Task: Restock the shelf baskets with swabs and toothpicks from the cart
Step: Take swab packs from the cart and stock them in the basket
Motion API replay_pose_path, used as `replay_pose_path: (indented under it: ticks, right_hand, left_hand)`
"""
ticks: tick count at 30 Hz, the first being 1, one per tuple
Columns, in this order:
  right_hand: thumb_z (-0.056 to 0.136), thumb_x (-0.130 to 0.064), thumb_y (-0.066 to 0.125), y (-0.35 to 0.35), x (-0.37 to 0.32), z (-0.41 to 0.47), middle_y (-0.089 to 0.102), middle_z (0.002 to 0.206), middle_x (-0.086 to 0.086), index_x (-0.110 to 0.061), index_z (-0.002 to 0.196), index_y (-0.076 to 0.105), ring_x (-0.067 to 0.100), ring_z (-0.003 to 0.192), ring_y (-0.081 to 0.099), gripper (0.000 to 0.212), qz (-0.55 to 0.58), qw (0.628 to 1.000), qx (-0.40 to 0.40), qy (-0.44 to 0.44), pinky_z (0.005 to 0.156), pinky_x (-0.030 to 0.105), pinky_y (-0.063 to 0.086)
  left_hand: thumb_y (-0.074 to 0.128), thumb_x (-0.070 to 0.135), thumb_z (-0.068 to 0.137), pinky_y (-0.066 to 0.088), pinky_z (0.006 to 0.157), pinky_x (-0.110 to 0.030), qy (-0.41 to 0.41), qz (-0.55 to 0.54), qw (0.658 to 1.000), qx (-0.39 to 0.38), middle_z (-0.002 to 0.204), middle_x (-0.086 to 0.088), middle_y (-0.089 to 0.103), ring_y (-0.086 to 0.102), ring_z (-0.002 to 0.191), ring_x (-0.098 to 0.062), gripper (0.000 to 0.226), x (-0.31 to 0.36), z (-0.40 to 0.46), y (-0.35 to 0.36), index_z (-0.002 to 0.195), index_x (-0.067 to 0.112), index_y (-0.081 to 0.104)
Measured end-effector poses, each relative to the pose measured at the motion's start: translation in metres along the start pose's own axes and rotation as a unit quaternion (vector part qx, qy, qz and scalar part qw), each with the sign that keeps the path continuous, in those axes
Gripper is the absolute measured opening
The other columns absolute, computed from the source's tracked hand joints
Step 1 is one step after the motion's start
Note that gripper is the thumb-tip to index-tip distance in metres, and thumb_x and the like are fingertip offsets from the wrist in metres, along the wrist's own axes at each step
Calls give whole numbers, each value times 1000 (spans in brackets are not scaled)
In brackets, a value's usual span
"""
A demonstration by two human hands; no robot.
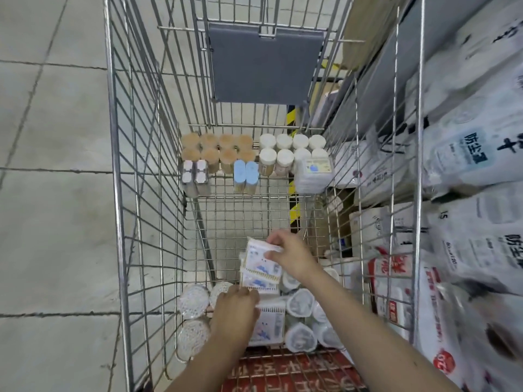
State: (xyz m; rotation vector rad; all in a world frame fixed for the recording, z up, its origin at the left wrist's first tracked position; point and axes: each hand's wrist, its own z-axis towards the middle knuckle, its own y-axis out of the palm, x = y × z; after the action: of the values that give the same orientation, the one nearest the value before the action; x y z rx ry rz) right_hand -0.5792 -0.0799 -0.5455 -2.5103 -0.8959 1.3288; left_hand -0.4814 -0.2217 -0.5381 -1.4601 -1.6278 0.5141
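Note:
I look down into a wire shopping cart [135, 210]. Both my hands reach into its near end. My right hand [291, 254] pinches the top of a flat pack of cotton swabs [259, 265] with blue print. My left hand [235, 309] grips the lower edge of the same stack of packs. More swab packs [268, 323] lie under it. Round swab tubs [194, 301] sit at the near left, and several lie on their sides [301, 304] at the near right. Upright toothpick jars with tan lids [218, 149] and white lids [285, 151] stand at the cart's far end.
A grey fold-down flap [263, 63] hangs at the cart's far wall. A clear boxed pack [314, 175] sits at the far right corner. Shelves with bagged goods [469, 154] run close along the right side. Tiled floor [51, 193] lies to the left.

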Motion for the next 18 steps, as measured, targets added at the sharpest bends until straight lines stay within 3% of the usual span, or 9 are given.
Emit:
replay_pose_path:
  ticks: [3, 5, 7, 9, 11, 14, 18]
  right_hand:
    - [80, -5, 72, 7, 8, 7, 60, 88, -3, -9, 96, 65, 16, 86, 57, 19, -45, 999, -25, -5, 72, 25, 44]
    - [80, -7, 72, 10, 12, 10, 63, 91, -1, -9, 97, 67, 20, 90, 60, 19, -68, 997, -35, -9, 76, 30, 45]
    - [81, -9, 71, 11, 17, 12, 66, 98, 1, -10, 99, 68, 16, 92, 59, 18, -97, 995, -34, -19, 78, 29, 44]
    - [84, -13, 69, 12, 22, 13, 65, 109, 1, -12, 104, 68, 13, 95, 56, 20, -128, 990, -43, -24, 80, 27, 43]
    - [87, -16, 67, 13, 27, 13, 61, 119, 0, -15, 111, 67, 18, 103, 58, 24, -156, 986, -59, -22, 84, 28, 45]
    - [89, -15, 65, 15, 30, 10, 56, 127, 0, -15, 118, 64, 21, 106, 58, 30, -175, 982, -67, -30, 86, 32, 47]
    - [87, -16, 65, 15, 34, 7, 54, 129, 2, -14, 126, 58, 20, 116, 51, 39, -204, 975, -66, -63, 91, 25, 38]
  left_hand:
    - [45, 25, 96, 31, 100, -31, 5, 36, 999, 19, 128, 5, 54, 42, 122, -16, 29, -1, -1, 7, 124, 23, 54]
    - [56, 26, 90, 34, 96, -33, 14, 51, 998, 28, 120, 4, 59, 47, 117, -17, 25, 0, -5, 5, 114, 22, 62]
    - [83, 28, 61, 47, 79, -33, 28, 33, 999, 28, 89, 6, 68, 61, 91, -16, 24, -3, -4, 6, 82, 23, 71]
    - [91, 26, 39, 51, 62, -30, 29, 26, 999, 29, 69, 9, 67, 63, 71, -14, 32, -5, -3, 13, 64, 24, 70]
    - [89, 23, 44, 50, 60, -29, 28, 25, 999, 28, 69, 8, 66, 63, 71, -14, 30, -6, -3, 17, 66, 23, 70]
    - [74, 16, 68, 50, 70, -32, 27, 17, 999, 26, 86, 4, 66, 62, 87, -18, 17, -7, -4, 18, 84, 18, 71]
    - [87, 19, 43, 50, 55, -28, 35, 29, 999, 17, 70, 4, 64, 60, 69, -15, 27, -7, -5, 16, 64, 19, 70]
